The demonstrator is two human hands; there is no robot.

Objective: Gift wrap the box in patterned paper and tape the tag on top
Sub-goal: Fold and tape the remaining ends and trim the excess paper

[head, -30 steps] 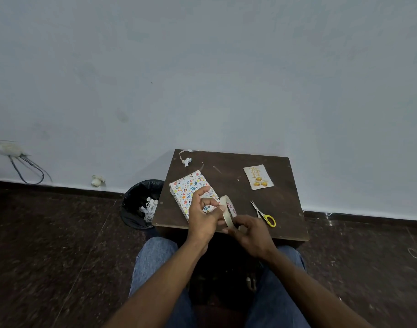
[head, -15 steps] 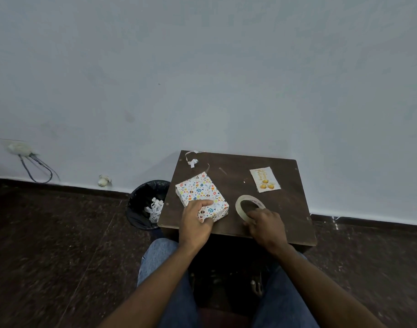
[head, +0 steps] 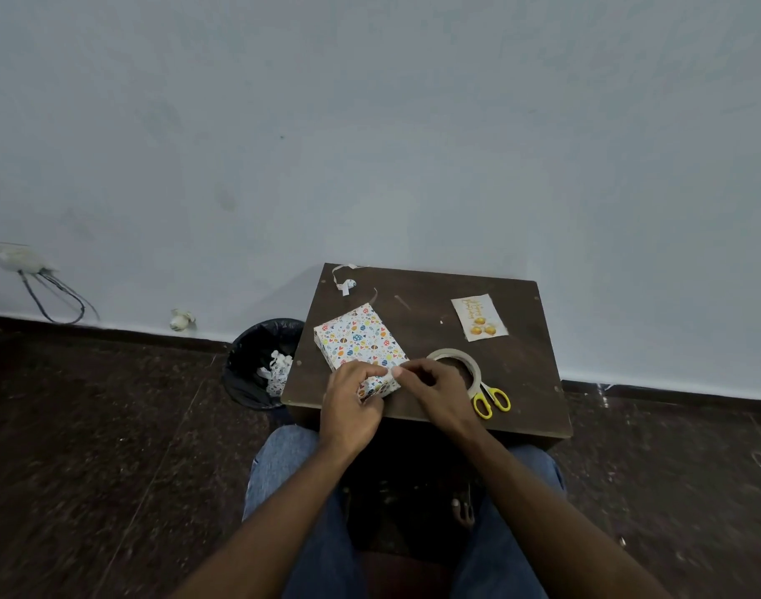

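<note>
The box (head: 356, 341), wrapped in white paper with small coloured shapes, lies on the left half of the dark wooden table (head: 521, 408). My left hand (head: 351, 402) grips the box's near end with curled fingers. My right hand (head: 435, 389) meets it there, thumb and forefinger pinching at the box's near right corner. Whether a piece of tape is between those fingers is too small to tell. The tape roll (head: 467, 361) lies flat just behind my right hand, partly hidden by it. The tag (head: 480, 318), cream with yellow shapes, lies at the table's far right.
Yellow-handled scissors (head: 492, 401) lie to the right of the tape roll. A paper scrap (head: 346, 282) sits at the table's far left corner. A black bin (head: 262, 361) holding paper offcuts stands on the floor left of the table. My knees are under the near edge.
The tape roll went from both hands down onto the table. My left hand took the box's near end, then my right hand left the roll and came to the box's near corner.
</note>
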